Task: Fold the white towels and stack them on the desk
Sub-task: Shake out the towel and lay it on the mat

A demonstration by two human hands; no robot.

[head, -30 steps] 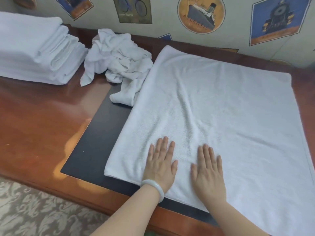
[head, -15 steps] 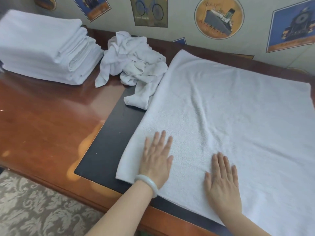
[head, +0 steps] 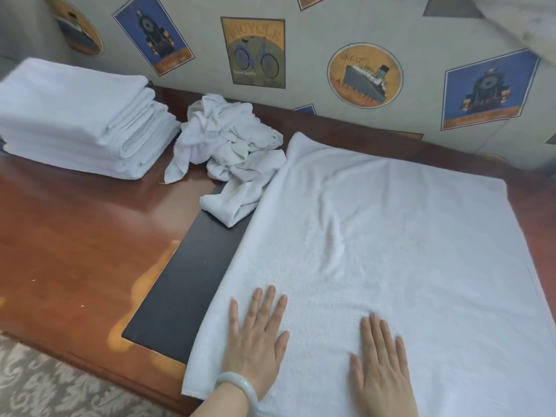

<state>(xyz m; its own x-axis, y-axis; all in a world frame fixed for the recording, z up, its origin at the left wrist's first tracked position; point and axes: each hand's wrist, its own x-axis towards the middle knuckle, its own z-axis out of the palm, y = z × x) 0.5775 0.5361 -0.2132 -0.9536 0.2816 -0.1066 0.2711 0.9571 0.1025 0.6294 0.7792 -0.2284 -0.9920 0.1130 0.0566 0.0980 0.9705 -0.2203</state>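
Note:
A large white towel [head: 391, 242] lies spread flat over the right part of the wooden desk [head: 75, 242]. My left hand [head: 255, 335], with a pale bangle on its wrist, presses flat on the towel near its front left corner. My right hand [head: 380, 365] lies flat on the towel a little to the right, fingers apart. A stack of folded white towels [head: 78, 121] stands at the desk's back left. Between the stack and the spread towel lies a crumpled white towel [head: 231, 152].
A dark mat [head: 186, 281] is set into the desk, partly under the spread towel. A wall with poster-print wallpaper [head: 301, 55] runs along the desk's back edge. Patterned carpet [head: 45, 389] shows below the desk's front edge at lower left.
Both hands have slid apart across the towel, the left toward its left edge and the right further right. The view has shifted left and up, showing more wall.

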